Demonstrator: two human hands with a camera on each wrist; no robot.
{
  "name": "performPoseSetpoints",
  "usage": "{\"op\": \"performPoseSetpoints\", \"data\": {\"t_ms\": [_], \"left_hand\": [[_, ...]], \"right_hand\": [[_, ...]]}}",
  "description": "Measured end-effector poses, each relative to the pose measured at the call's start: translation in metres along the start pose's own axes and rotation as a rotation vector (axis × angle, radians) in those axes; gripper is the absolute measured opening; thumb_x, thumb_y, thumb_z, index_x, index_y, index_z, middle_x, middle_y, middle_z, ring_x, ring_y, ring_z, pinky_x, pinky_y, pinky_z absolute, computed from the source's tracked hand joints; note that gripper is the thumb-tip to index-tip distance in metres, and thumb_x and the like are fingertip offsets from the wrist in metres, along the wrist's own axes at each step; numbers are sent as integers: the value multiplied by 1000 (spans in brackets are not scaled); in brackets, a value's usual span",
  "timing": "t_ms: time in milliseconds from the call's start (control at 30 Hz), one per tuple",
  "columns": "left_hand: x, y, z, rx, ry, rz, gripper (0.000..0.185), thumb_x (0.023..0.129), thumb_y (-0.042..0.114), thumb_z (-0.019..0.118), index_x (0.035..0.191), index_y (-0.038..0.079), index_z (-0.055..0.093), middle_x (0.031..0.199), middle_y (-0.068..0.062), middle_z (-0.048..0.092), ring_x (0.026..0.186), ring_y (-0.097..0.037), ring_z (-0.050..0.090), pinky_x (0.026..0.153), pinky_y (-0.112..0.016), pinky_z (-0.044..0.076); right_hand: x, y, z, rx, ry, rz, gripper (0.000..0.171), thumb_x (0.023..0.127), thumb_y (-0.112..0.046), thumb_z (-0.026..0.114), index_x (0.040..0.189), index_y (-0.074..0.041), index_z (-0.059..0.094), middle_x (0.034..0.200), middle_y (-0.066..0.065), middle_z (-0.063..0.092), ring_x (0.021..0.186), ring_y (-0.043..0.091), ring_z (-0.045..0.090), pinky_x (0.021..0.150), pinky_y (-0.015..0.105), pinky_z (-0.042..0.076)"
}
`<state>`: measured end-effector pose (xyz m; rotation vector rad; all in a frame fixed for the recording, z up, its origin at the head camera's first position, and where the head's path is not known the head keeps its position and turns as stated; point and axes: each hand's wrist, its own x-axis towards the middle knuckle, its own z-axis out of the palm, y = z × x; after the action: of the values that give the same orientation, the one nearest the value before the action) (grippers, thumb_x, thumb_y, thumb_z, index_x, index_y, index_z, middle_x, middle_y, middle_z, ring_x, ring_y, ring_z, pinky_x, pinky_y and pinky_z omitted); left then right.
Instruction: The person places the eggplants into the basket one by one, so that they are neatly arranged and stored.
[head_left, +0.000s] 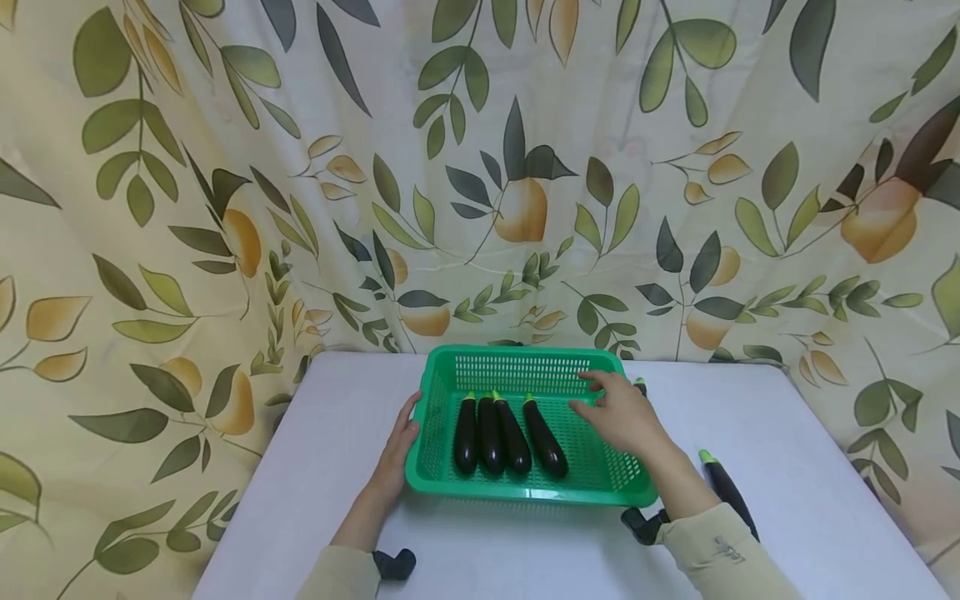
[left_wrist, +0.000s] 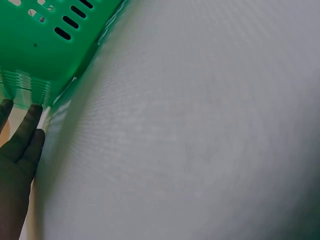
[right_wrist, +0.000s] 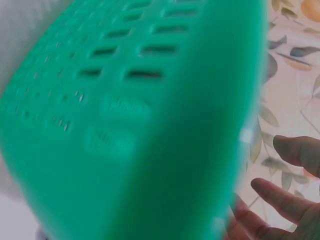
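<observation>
A green slotted plastic basket [head_left: 592, 475] stands on the white table [head_left: 315, 467] and holds several dark purple eggplants [head_left: 543, 440] lying side by side. My left hand [head_left: 401, 442] rests with straight fingers [left_wrist: 24, 135] against the basket's left wall [left_wrist: 40, 45]. My right hand [head_left: 618, 412] hovers open over the basket's right half, fingers spread and holding nothing; its fingers [right_wrist: 285, 200] show beside the blurred green wall [right_wrist: 135, 125]. Another eggplant [head_left: 723, 487] lies on the table to the right of my right forearm, and one more tip [head_left: 640, 385] peeks out behind the right hand.
A leaf-and-fruit patterned curtain [head_left: 480, 167] hangs behind and around the table. Bare table surface [head_left: 810, 467] lies to the right of the basket. The table's edges drop off at both sides.
</observation>
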<state>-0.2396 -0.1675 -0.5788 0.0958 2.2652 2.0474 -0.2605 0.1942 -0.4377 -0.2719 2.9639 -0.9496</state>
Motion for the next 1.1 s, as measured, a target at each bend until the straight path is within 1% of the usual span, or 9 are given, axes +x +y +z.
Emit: {"op": "performPoseSetpoints", "data": {"t_ms": [167, 333, 533, 700, 767, 867, 1000, 1100], "left_hand": [[1, 1, 0, 3, 2, -4, 46, 109, 56, 28, 155, 61, 24, 174, 9, 15, 162, -34, 8, 121, -75, 7], [1, 3, 0, 4, 4, -10, 45, 109, 56, 29, 154, 62, 25, 173, 10, 15, 162, -33, 9, 121, -75, 7], [3, 0, 0, -1, 6, -12, 45, 109, 55, 29, 153, 62, 26, 173, 11, 15, 162, -33, 8, 122, -74, 5], [3, -2, 0, 1, 19, -13, 45, 109, 56, 29, 153, 63, 26, 173, 11, 16, 163, -33, 6, 121, -75, 4], [3, -3, 0, 3, 20, -12, 46, 109, 56, 29, 154, 62, 25, 173, 11, 16, 163, -33, 7, 121, -75, 5], [2, -2, 0, 1, 17, -14, 46, 109, 55, 29, 154, 62, 25, 173, 10, 16, 162, -34, 8, 121, -75, 6], [1, -2, 0, -5, 13, -15, 46, 110, 52, 28, 155, 61, 25, 173, 10, 16, 162, -34, 11, 122, -75, 8], [2, -2, -1, -7, 6, -8, 46, 111, 50, 27, 155, 60, 25, 173, 10, 16, 162, -33, 10, 122, -74, 8]], "right_hand": [[-2, 8, -9, -20, 9, 9, 56, 100, -30, 67, 145, 1, 54, 130, 28, 63, 111, 42, 68, 82, 54, 59], [-3, 19, -15, -53, 25, 26, 57, 100, -31, 66, 145, 2, 54, 129, 31, 63, 110, 44, 68, 80, 56, 60], [-5, 32, -23, -65, 44, 37, 58, 100, -30, 66, 144, 6, 53, 127, 33, 63, 112, 48, 66, 80, 58, 60], [-4, 43, -31, -63, 50, 58, 59, 101, -30, 65, 145, 7, 52, 124, 32, 64, 111, 48, 63, 76, 54, 58], [-4, 49, -34, -65, 53, 74, 59, 101, -30, 65, 146, 6, 51, 126, 33, 64, 111, 48, 63, 74, 53, 58], [-2, 59, -36, -72, 55, 101, 61, 101, -31, 64, 146, 6, 50, 129, 34, 61, 114, 50, 62, 75, 54, 58], [0, 73, -38, -76, 53, 155, 63, 102, -34, 62, 148, 6, 47, 133, 37, 58, 117, 54, 59, 80, 59, 55], [1, 84, -38, -73, 39, 209, 65, 103, -36, 59, 150, 6, 44, 135, 38, 56, 120, 56, 55, 84, 64, 52]]}}
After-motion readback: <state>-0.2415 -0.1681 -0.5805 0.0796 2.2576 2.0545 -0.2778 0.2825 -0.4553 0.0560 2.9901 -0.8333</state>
